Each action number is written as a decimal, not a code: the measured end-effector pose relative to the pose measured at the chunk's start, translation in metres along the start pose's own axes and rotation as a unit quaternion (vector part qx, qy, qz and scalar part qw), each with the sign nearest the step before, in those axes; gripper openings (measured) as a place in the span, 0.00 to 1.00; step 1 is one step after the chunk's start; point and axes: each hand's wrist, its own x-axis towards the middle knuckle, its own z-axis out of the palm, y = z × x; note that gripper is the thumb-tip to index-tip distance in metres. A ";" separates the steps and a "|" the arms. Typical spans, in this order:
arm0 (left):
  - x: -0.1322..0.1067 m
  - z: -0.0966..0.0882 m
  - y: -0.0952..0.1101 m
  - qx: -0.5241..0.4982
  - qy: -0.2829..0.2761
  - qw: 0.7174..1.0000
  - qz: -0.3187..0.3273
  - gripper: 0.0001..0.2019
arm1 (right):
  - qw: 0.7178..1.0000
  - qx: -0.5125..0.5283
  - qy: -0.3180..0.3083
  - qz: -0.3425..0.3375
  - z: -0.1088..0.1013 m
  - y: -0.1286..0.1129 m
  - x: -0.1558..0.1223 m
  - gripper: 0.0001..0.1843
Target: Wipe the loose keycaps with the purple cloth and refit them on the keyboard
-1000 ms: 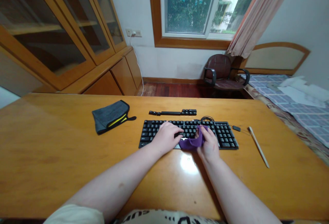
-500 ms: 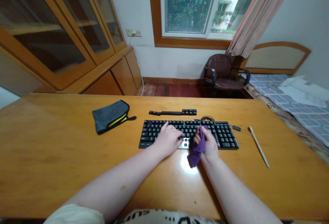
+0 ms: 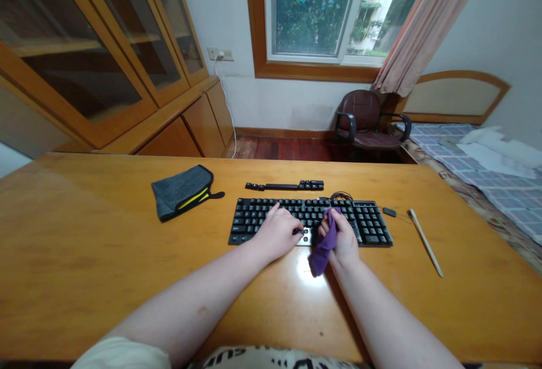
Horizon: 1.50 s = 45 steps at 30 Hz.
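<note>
A black keyboard lies on the wooden desk in front of me, with its bottom key row removed and a bare strip showing near the middle. My left hand rests on the keyboard's middle keys, fingers curled down on them. My right hand is closed around a purple cloth, which hangs from the keyboard's front edge onto the desk.
A row of loose black keycaps lies behind the keyboard. A grey pouch with a yellow zip sits to the left. A small black piece and a pale stick lie to the right. A chair and a bed stand beyond the desk.
The purple cloth was spread along the keyboard's front row a second ago; now my right hand holds it bunched and hanging. My left hand has stayed on the keys.
</note>
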 end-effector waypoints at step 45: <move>-0.001 -0.004 0.003 0.020 -0.035 0.999 0.006 0.09 | 0.999 0.041 0.005 0.010 -0.001 0.002 0.000 0.12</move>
